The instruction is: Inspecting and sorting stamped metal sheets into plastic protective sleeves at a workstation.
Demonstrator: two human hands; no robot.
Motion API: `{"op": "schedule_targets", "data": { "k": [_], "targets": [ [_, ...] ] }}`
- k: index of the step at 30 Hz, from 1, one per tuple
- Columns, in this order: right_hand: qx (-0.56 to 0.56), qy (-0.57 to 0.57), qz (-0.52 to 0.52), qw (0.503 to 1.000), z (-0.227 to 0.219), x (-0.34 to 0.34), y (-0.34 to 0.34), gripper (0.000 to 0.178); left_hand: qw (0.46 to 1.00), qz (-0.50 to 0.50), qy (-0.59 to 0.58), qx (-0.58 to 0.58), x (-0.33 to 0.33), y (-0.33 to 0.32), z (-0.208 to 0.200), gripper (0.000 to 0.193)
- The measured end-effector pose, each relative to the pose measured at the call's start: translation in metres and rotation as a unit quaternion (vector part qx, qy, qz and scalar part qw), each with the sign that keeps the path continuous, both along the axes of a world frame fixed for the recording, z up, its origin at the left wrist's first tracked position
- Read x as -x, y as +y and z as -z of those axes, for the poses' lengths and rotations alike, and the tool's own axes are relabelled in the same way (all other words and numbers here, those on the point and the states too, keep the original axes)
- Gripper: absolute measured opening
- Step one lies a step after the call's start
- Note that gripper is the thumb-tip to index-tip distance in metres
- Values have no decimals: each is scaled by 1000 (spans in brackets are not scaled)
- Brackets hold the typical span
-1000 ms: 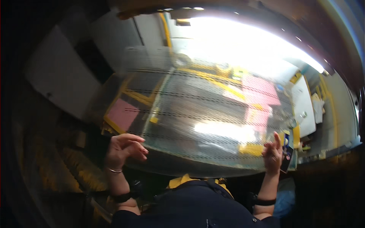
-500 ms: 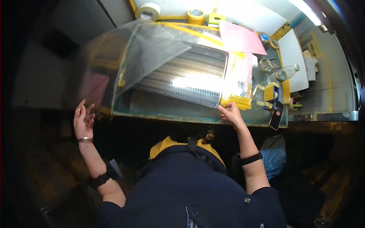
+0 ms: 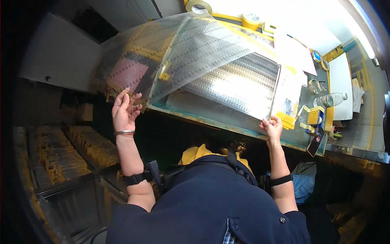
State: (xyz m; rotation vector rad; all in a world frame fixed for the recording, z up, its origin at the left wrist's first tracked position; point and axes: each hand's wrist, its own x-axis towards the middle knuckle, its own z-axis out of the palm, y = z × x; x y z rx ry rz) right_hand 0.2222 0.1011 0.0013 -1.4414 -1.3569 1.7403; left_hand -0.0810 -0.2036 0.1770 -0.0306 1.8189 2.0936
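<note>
While your left hand [image 3: 126, 109] curls by the clear sheet [image 3: 199, 55] over the table [image 3: 299, 138], grip unclear, your right hand [image 3: 273, 128] pinches a corner of the shiny sheet [image 3: 239, 83]; the clear one looks light, floppy, slippery: favour its corners.

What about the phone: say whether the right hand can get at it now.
Probably yes: bare tabletop lies between the right hand and the phone, and nothing seems to block the way, though the hand is at a corner of the shiny patterned sheet.
</note>
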Motion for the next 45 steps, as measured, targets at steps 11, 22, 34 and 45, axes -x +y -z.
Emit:
{"op": "schedule_targets", "data": {
  "k": [11,22,34,45],
  "targets": [
    [-87,-180,-32,979,-16,-15,17,35,1000,-16,19,14,4,-8,4,24],
    [-138,-296,-101,940,21,-29,41,26,998,-40,38,30,3,-15,5,26],
    [276,325,-43,903,-19,-12,49,23,998,-53,41,4,3,-27,3,25],
    [-1,88,-118,989,-24,32,45,33,990,-117,74,-18,4,-45,-2,25]
  ]
}}
